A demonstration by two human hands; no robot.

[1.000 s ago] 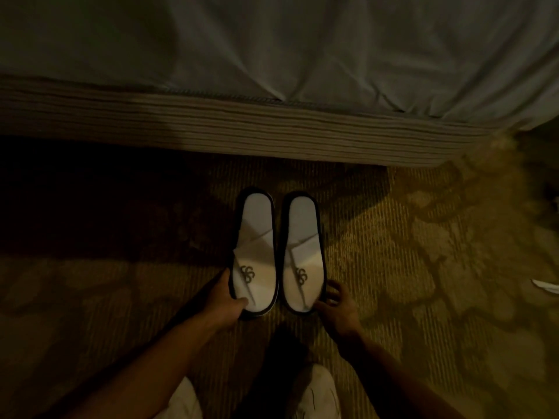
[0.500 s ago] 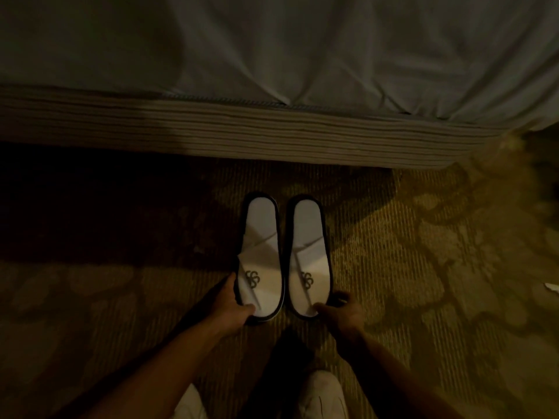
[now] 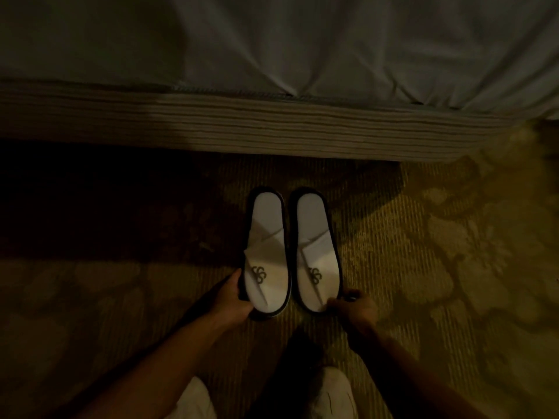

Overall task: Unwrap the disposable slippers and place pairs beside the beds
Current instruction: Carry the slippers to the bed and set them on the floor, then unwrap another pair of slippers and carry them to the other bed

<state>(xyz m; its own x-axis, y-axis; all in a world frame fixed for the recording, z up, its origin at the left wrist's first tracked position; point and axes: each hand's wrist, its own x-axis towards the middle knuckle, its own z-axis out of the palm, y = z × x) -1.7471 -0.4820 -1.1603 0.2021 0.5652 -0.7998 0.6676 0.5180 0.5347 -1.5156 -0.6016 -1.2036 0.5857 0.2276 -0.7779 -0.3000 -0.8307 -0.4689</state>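
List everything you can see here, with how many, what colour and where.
slippers: two, white with dark edging and a dark logo, side by side on the carpet below the bed
bed sheet: one, pale grey, across the top
bed base: one, ribbed beige, under the sheet
carpet: one, patterned olive and brown, covers the floor
shoes: two, pale, bottom edge
left hand: grips the left slipper's near end
right hand: pinches the right slipper's near end

Bare forearms (image 3: 169, 352), pale trousers (image 3: 193, 400)
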